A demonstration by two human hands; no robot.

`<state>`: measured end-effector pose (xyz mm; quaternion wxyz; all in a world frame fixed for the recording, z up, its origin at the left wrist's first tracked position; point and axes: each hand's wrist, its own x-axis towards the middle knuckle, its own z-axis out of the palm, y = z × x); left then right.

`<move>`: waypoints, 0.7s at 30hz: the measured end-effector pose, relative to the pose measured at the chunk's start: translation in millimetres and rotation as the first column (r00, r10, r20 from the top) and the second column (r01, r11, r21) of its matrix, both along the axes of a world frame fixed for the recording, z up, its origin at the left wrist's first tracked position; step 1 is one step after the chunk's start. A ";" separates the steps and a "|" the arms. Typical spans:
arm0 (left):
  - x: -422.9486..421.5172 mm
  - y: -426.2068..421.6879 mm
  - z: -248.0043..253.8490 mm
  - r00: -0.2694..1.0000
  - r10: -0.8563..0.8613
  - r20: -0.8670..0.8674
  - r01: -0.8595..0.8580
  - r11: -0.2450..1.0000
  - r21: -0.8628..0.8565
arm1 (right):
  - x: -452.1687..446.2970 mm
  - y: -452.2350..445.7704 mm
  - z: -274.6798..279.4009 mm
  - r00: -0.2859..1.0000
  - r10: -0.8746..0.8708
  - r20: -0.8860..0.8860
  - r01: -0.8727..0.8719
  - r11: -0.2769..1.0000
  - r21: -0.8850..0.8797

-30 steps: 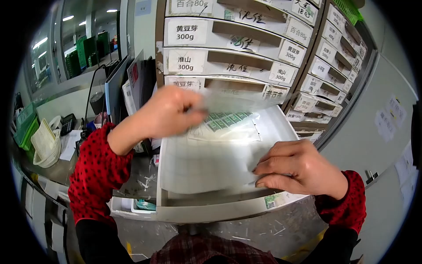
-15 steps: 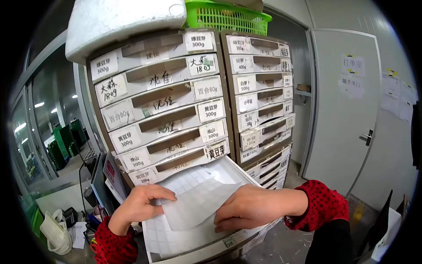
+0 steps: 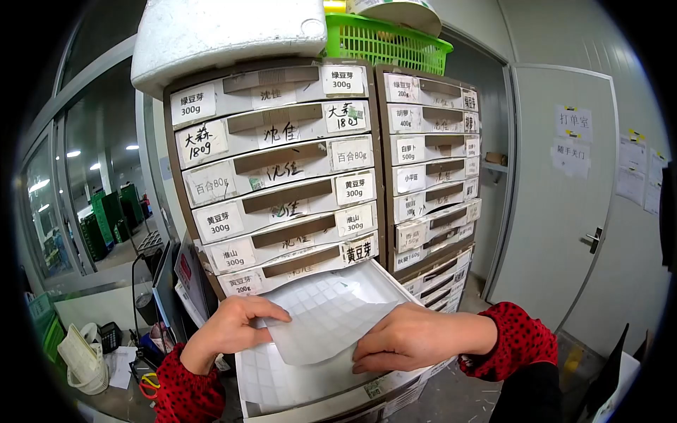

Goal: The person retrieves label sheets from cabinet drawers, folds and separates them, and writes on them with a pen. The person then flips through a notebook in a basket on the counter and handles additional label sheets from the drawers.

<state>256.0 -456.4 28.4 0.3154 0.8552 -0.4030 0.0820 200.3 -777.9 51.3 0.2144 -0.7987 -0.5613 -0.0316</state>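
Note:
Over a pulled-out white drawer (image 3: 321,407), a thin translucent sheet (image 3: 317,337) marked with a faint grid, like a sheet of labels, is held up at a slant. My left hand (image 3: 238,326) pinches its left edge between thumb and fingers. On the opposite side my right hand (image 3: 405,340) has its fingers closed at the sheet's right edge, the thumb partly hidden. More gridded sheets (image 3: 314,296) lie beneath it in the drawer. Both wrists are in red sleeves with black dots.
A cabinet of labelled drawers (image 3: 282,169) rises ahead, with a second drawer stack (image 3: 430,148) beside it. A foam box (image 3: 226,42) and green basket (image 3: 388,44) sit on top. At left are yellow-handled scissors (image 3: 148,385) and a white basket (image 3: 88,374); a door (image 3: 550,211) stands right.
The camera view has shifted, so the cabinets appear slightly farther right and lower. Both hands still hold the sheet, whose top edge now sags lower, showing more of the sheets behind it.

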 end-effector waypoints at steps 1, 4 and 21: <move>-0.3 -0.4 0.8 1.000 0.009 -0.003 -0.009 1.000 -0.003 | -0.2 -0.4 0.5 1.000 -0.001 0.004 0.001 1.000 0.001; 1.9 1.0 -1.1 1.000 0.007 0.000 -0.007 1.000 -0.006 | 0.2 0.0 -2.3 1.000 -0.001 0.028 0.001 1.000 0.006; 3.2 2.2 -3.8 1.000 0.014 -0.018 -0.014 1.000 -0.001 | 0.4 1.2 -7.6 0.998 -0.021 0.063 0.015 0.995 0.099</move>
